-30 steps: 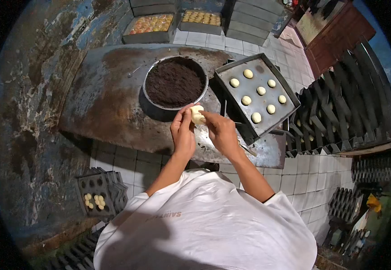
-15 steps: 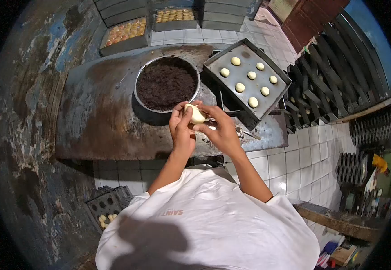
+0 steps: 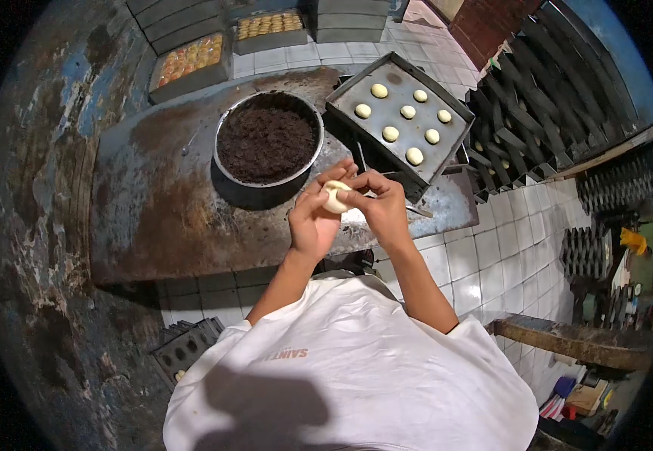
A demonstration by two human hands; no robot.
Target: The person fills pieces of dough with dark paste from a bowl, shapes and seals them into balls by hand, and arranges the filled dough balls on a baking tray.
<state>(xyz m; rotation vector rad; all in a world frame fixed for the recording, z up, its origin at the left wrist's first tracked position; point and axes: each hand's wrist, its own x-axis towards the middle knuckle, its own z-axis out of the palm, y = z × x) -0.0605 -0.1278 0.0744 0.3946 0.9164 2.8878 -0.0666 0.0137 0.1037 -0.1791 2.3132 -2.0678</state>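
Note:
A pale piece of dough rests in my left hand, whose fingers curl up around it. Pressing on the dough from the other side are the thumb and fingers of my right hand. Just beyond my hands stands a round metal bowl full of dark, crumbly filling. To its right, a square metal tray carries several round dough balls set apart from each other. Whether any filling is inside the held dough cannot be seen.
The worn metal table bears the bowl and tray. A flat metal tool lies near its right edge. Stacked dark trays line the right side. Behind the table, trays of buns stand on the tiled floor. A wall borders the left.
My fingers have shifted on the dough, and my right thumb now presses onto its face. The left fingers have opened out somewhat. The camera view has shifted slightly.

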